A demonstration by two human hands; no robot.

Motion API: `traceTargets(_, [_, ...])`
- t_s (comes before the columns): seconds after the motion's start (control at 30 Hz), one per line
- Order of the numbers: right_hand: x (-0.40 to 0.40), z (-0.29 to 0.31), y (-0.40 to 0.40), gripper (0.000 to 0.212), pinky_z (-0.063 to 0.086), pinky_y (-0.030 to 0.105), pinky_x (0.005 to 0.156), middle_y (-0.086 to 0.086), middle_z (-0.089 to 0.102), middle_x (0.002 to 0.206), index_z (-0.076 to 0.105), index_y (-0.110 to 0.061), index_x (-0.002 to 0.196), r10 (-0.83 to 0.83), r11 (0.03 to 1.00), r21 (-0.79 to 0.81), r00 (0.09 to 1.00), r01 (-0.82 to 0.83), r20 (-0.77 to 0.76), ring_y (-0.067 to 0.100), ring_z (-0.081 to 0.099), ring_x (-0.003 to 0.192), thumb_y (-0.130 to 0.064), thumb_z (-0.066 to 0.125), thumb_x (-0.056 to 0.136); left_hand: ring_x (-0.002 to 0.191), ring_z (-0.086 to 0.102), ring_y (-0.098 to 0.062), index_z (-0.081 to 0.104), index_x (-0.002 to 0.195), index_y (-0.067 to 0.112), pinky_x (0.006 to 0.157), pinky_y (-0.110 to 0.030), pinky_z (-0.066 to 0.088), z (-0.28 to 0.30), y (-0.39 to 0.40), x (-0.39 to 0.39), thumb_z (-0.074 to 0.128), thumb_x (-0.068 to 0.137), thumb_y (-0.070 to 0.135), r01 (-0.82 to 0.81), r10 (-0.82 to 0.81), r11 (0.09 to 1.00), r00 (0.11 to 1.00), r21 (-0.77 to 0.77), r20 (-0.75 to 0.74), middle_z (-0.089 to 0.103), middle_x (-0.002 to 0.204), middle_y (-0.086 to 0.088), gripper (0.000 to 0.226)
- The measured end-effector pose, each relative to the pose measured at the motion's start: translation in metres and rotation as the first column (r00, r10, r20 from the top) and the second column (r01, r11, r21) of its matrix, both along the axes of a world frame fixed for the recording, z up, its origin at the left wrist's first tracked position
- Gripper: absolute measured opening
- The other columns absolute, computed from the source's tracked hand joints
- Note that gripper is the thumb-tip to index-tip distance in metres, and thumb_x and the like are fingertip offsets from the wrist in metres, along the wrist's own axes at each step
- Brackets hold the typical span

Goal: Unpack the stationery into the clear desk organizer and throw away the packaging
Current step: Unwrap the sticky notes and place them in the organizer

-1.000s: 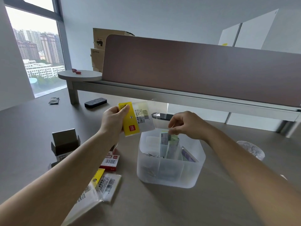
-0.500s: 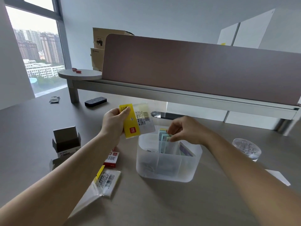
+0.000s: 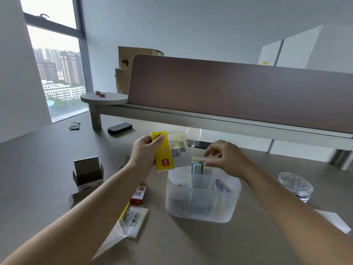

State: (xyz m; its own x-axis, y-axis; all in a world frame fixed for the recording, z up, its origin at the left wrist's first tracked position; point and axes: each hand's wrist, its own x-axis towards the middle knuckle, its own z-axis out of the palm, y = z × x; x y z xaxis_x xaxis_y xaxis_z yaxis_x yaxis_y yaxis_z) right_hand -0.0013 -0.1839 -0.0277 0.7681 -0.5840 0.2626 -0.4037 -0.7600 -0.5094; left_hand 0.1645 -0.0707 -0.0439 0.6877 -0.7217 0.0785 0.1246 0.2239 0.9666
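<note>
Left hand (image 3: 144,153) pinches yellow-labelled plastic packet (image 3: 170,150) by its label edge, above clear organizer (image 3: 202,199) on table (image 3: 57,159). Right hand (image 3: 223,159), fingers loosely curled, touches sticky-note pads (image 3: 198,167) standing in middle compartment. Packet judged light, limp, slippery film; best held at the stiffer label end

Yellow-labelled packet (image 3: 170,151) held above frosted organizer (image 3: 202,197).

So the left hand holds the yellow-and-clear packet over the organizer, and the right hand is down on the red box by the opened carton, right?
Not quite. In the head view the right hand is over the clear organizer, not on the red box. The left hand does hold the yellow-and-clear packet.
</note>
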Motion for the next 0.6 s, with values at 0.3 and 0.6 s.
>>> traceTargets(0.3, [0.01,0.013,0.014,0.014,0.043,0.04,0.1,-0.004,0.044,0.111,0.062,-0.026,0.09,0.022,0.989,0.132,0.946,-0.068,0.325,0.02,0.048,0.111,-0.017,0.066,0.079,0.072,0.063,-0.019,0.053,0.082,0.011,0.06,-0.032,0.054,0.011,-0.012,-0.012,0.049,0.09,0.018,0.064,-0.064,0.998,0.994,0.006,0.093,0.064,0.086,-0.008,0.011])
traceTargets(0.6, [0.006,0.019,0.013,0.008,0.047,0.039,0.089,0.014,0.066,0.103,0.06,-0.026,0.073,0.002,0.952,0.297,0.971,-0.075,0.239,0.029,0.06,0.099,-0.026,0.065,0.079,0.079,0.061,-0.02,0.053,0.091,0.008,0.065,-0.033,0.053,0.017,-0.009,-0.012,0.046,0.09,0.015,0.048,-0.041,0.995,0.996,-0.09,0.084,0.062,0.088,-0.006,0.009])
